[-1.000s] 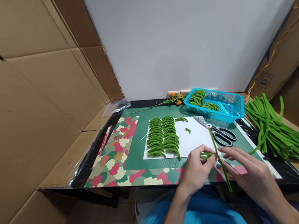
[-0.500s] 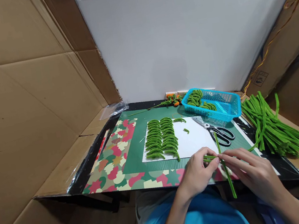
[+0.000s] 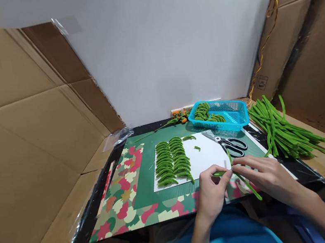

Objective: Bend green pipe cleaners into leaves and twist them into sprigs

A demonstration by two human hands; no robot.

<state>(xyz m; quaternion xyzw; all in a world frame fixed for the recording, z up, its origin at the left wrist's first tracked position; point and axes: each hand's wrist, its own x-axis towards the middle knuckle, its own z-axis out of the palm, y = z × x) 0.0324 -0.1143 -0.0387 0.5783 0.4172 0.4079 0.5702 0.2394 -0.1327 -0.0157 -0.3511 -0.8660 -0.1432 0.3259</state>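
Near the table's front edge my left hand pinches a green pipe cleaner piece between thumb and fingers. My right hand meets it fingertip to fingertip, closed on a long green pipe cleaner that slants down toward my lap. The exact crossing of the strands is hidden by my fingertips. Just beyond my hands lie black-handled scissors, blades partly on a white sheet. Two columns of curved green leaf shapes cover the sheet's left side, with a small bent piece apart from them.
A blue basket holding more green shapes stands at the back, beside an orange-flowered stem. A heap of green pipe cleaners lies at the right. Cardboard walls close in both sides, and a white panel the back.
The view has shifted, so the scene sits further left. The long pipe cleaner's lower end has swung to the right, while my hands stay together at the fingertips.
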